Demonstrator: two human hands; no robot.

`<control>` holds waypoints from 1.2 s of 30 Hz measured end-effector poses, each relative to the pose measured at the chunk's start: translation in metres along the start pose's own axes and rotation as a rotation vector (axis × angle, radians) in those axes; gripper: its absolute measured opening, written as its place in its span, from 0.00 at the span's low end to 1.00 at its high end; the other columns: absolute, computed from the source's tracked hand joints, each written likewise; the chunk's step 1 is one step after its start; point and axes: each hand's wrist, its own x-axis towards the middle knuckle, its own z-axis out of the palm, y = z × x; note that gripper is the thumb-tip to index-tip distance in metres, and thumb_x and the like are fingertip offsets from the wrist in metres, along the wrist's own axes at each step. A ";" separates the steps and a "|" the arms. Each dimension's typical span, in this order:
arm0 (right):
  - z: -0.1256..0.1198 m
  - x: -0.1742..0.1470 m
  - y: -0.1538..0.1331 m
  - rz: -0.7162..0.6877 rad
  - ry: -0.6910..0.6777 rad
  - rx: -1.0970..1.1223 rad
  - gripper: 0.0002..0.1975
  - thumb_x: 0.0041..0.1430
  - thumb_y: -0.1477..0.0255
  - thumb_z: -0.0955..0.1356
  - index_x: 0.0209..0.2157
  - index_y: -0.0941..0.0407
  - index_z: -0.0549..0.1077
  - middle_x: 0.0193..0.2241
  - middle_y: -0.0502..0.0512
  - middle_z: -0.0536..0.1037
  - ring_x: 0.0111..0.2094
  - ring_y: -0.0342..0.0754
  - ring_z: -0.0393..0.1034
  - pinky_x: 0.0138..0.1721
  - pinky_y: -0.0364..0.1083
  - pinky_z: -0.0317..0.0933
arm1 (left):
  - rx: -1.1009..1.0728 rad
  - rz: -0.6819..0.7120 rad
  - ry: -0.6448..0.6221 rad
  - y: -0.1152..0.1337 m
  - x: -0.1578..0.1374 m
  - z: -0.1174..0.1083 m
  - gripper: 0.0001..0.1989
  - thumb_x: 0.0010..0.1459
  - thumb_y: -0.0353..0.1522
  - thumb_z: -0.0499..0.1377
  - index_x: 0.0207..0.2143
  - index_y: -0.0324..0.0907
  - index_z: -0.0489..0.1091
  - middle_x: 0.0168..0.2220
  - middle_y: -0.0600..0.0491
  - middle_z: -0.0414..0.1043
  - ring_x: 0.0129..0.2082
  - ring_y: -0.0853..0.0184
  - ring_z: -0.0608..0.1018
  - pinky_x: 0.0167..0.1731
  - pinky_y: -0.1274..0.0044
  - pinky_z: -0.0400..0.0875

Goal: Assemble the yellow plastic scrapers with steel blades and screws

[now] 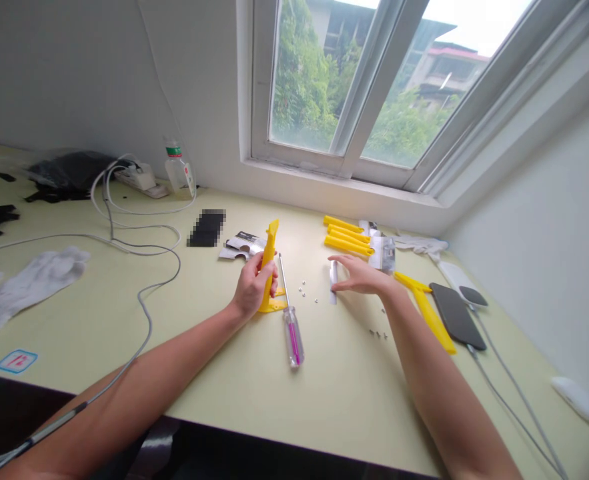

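My left hand (255, 285) is closed around a yellow plastic handle (270, 267), which stands upright with its wider forked end down by the table. My right hand (357, 275) has its thumb and fingers on a thin flat metal strip (333, 293) at the table surface. Between my hands, a screwdriver (293, 337) with a clear and purple grip lies with its shaft pointing away, close beside the yellow handle. Several small nuts (303, 291) are scattered to its right. Small screws (378, 334) lie below my right wrist.
More yellow handles (347, 239) lie at the back, near plastic packets (387, 253). A yellow T-shaped piece (431, 317) and a dark phone (457, 315) are on the right. Cut cards (239, 247), a bottle (179, 175), cables (149, 313) and a white glove (34, 287) occupy the left.
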 end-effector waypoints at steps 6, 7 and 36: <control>0.001 0.008 0.002 0.013 0.022 -0.024 0.39 0.49 0.56 0.72 0.62 0.52 0.63 0.61 0.62 0.65 0.62 0.60 0.58 0.62 0.56 0.52 | 0.017 -0.034 -0.020 0.001 0.000 0.000 0.17 0.59 0.39 0.59 0.47 0.39 0.65 0.27 0.59 0.64 0.16 0.76 0.68 0.17 0.81 0.62; 0.001 0.009 0.003 0.015 0.021 -0.024 0.39 0.49 0.56 0.73 0.61 0.52 0.64 0.60 0.62 0.65 0.61 0.60 0.59 0.61 0.56 0.53 | 0.016 -0.040 -0.022 0.001 0.000 0.000 0.17 0.59 0.39 0.59 0.47 0.39 0.65 0.27 0.59 0.64 0.17 0.76 0.68 0.17 0.81 0.63; -0.045 -0.022 -0.025 -0.162 0.353 0.910 0.30 0.45 0.65 0.76 0.50 0.54 0.67 0.30 0.49 0.75 0.34 0.45 0.73 0.38 0.47 0.68 | 0.072 -0.192 -0.324 0.012 -0.009 0.002 0.20 0.54 0.39 0.66 0.47 0.40 0.69 0.29 0.54 0.67 0.24 0.68 0.74 0.16 0.78 0.71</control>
